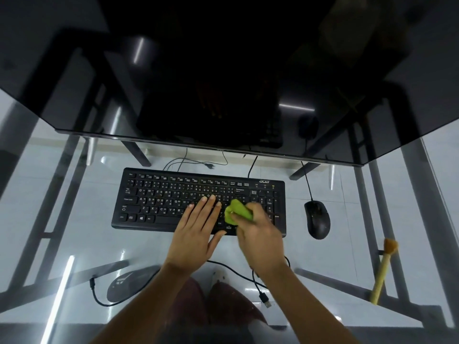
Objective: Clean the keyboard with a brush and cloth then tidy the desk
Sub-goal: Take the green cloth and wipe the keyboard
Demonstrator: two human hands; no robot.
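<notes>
A black keyboard lies on a glass desk in front of a dark monitor. My left hand rests flat on the keyboard's middle keys, fingers straight. My right hand grips a bunched green cloth and presses it on the keys at the right of centre. The right hand hides part of the lower right keys. A brush with a pale wooden handle and tan bristles lies on the desk at the far right, apart from both hands.
A black wired mouse sits right of the keyboard. The large dark monitor overhangs the back of the desk. A loose black cable with a USB plug trails near the front edge. A dark oval object shows at the lower left.
</notes>
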